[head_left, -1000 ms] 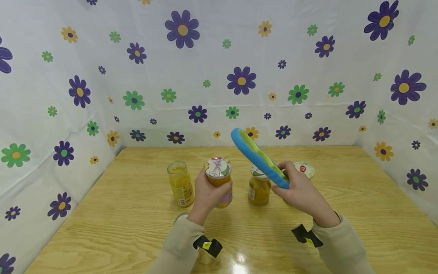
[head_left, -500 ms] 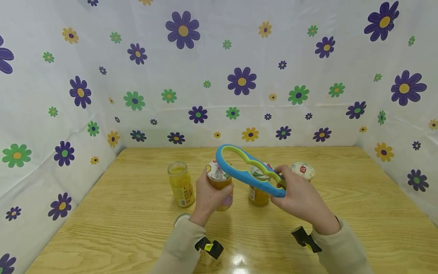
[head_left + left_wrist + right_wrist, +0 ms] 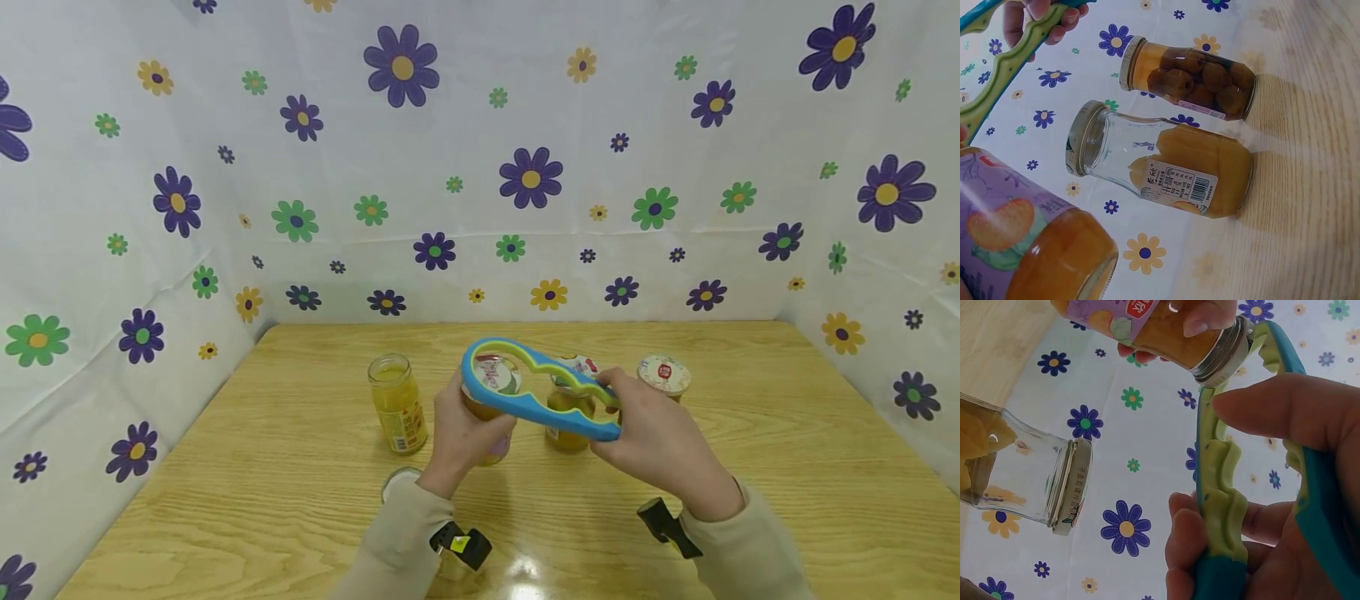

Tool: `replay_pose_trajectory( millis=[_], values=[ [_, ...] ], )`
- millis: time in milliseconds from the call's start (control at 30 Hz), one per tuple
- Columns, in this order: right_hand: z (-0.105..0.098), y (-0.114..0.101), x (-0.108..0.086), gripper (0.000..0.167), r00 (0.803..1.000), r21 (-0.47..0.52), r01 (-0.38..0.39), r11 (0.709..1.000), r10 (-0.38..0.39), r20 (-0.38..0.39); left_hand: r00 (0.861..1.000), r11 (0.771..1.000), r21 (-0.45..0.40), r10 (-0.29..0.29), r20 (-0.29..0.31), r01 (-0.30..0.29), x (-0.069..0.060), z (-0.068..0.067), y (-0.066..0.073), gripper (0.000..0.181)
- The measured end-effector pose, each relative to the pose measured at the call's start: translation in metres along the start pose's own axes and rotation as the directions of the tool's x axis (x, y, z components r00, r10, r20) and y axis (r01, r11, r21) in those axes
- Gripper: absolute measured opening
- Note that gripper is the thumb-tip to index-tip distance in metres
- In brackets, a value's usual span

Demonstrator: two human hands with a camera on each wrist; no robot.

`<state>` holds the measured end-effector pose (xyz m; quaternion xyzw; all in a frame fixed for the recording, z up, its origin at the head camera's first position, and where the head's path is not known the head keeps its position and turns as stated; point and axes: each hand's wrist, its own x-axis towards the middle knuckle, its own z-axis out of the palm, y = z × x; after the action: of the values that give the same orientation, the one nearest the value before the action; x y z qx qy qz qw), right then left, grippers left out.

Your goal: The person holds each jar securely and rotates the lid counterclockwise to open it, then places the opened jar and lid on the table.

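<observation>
My left hand (image 3: 461,429) grips a glass jar (image 3: 1066,262) with a purple fruit label and orange contents, its printed lid (image 3: 497,374) facing up. In my right hand (image 3: 667,442) is a jar opener (image 3: 532,408), blue outside with a wavy green inner lining. Its rounded end lies at the lid of the held jar, and the lid shows through the loop. The right wrist view has the lid's edge close against the green lining; whether it is seated there I cannot tell. The right fingers and thumb curl round the opener's handle ends.
Left of the held jar stands an uncovered jar (image 3: 397,408) of yellow contents. A lidded jar of pale pieces (image 3: 1191,169) and one of dark round fruit (image 3: 1204,81) stand to the right. A round white top (image 3: 397,482) shows beside my left sleeve. A flowered cloth (image 3: 360,150) backs the table.
The jar opener has swung down and left from raised above the jars to the held jar's lid, turning so its loop shows. The left hand has shifted slightly right with the jar.
</observation>
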<state>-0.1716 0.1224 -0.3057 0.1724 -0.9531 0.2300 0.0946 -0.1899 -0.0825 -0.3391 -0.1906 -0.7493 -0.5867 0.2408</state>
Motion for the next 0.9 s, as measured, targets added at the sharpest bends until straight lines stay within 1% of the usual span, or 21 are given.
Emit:
replay_pose_trajectory(
  millis=[167, 400, 533, 767, 900],
  values=[
    [0.002, 0.0, -0.001, 0.056, 1.0, -0.055, 0.023, 0.998, -0.024, -0.02, 1.0, 1.0, -0.01, 0.017, 0.025, -0.016, 0.0, 0.0, 0.001, 0.048],
    [0.003, -0.001, -0.001, 0.057, 0.999, -0.098, 0.033, 0.995, -0.035, -0.023, 0.998, 0.999, 0.002, 0.05, 0.024, -0.05, 0.0, 0.005, -0.035, 0.051],
    [0.003, -0.001, -0.001, 0.056, 0.999, -0.113, 0.038, 0.993, -0.041, -0.025, 0.999, 0.999, 0.007, 0.048, 0.026, -0.048, 0.0, 0.006, -0.035, 0.05],
    [0.004, -0.001, -0.002, 0.056, 0.998, -0.143, 0.049, 0.988, -0.054, -0.032, 0.998, 0.996, 0.058, 0.059, 0.029, -0.061, 0.001, 0.008, -0.035, 0.053],
    [0.004, -0.002, -0.002, 0.053, 0.998, -0.142, 0.05, 0.989, -0.055, -0.035, 0.998, 0.997, 0.05, 0.055, 0.028, -0.057, 0.0, 0.008, -0.035, 0.053]
  ],
)
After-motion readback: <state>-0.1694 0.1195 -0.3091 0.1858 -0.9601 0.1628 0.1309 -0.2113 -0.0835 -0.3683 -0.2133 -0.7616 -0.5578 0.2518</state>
